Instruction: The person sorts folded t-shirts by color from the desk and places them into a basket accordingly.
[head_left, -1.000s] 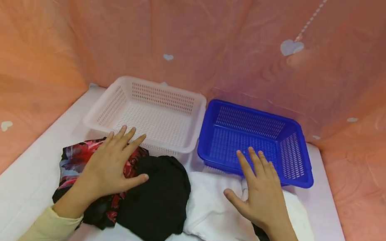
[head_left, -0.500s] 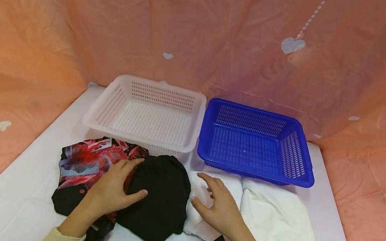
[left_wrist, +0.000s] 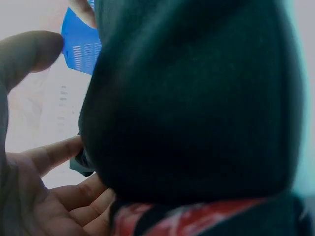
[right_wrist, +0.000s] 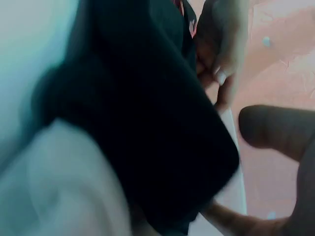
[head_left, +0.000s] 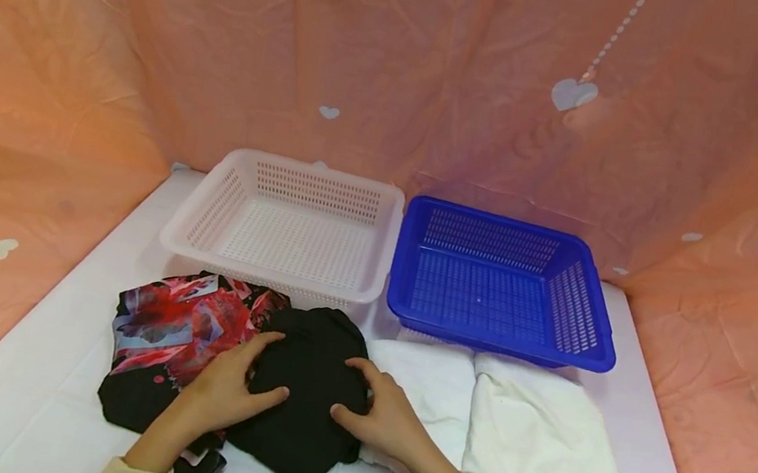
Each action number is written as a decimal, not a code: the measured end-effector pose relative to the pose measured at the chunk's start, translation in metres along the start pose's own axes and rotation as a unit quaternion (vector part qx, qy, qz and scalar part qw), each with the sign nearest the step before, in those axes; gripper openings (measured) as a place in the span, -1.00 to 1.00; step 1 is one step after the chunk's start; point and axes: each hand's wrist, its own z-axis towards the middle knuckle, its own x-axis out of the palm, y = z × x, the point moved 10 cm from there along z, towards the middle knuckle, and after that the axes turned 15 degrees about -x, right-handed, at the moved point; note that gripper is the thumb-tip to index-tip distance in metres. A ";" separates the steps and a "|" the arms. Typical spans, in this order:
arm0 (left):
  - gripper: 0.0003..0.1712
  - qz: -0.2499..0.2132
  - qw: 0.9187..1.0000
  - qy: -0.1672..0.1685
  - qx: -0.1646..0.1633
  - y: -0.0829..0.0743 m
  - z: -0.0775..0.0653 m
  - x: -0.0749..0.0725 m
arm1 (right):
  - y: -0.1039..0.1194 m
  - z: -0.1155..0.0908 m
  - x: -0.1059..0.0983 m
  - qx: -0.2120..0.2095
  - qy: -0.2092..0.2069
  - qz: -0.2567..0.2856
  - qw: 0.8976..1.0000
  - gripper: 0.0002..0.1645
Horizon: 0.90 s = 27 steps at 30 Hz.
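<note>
1. On the table (head_left: pixel 52 371), front middle: black cloth (head_left: pixel 312 379), between print cloth (head_left: pixel 176 345) on its left and white cloth (head_left: pixel 434 382) on its right. Cream cloth (head_left: pixel 545 428) at far right of the row.
2. Step in hand, as judged: taking hold of black cloth from both sides. No lift seen; it lies on the table in the head view.
3. Left hand (head_left: pixel 224 390) at left side of black cloth: thumb wide of fingers, thumb over the cloth in head view, fingers at the edge. No firm grip shows.
4. Right hand (head_left: pixel 390 420) mirrors it at the right edge: thumb and fingers apart, bent round a gap. Wrist view is dark and blurred; can't tell how far the fingers reach under.
5. Next move probably calls for fingers going under both edges and thumbs pressing down, without dragging print cloth or white cloth along.
6. Black cloth look: plain, matte, bundled or folded, roughly rounded outline, lower edge coming to a blunt point. Soft, likely to sag mid-span if raised by its sides. Layers can't be counted.
7. Behind the row: pale basket (head_left: pixel 304 237) at left, blue basket (head_left: pixel 482 290) at right, side by side.
</note>
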 end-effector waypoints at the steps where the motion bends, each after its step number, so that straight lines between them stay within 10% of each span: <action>1: -0.11 -0.002 1.000 0.004 0.000 0.000 0.000 0.002 | 0.000 0.001 0.002 0.002 -0.001 -0.001 1.000 -0.21; 16: -0.18 -0.070 0.995 0.073 0.018 -0.004 0.004 0.018 | -0.004 0.011 0.012 -0.016 -0.022 0.086 0.996 -0.24; 27: -0.24 -0.240 0.958 0.145 0.061 -0.023 -0.018 0.005 | 0.024 0.000 -0.010 -0.045 -0.051 0.185 0.980 -0.28</action>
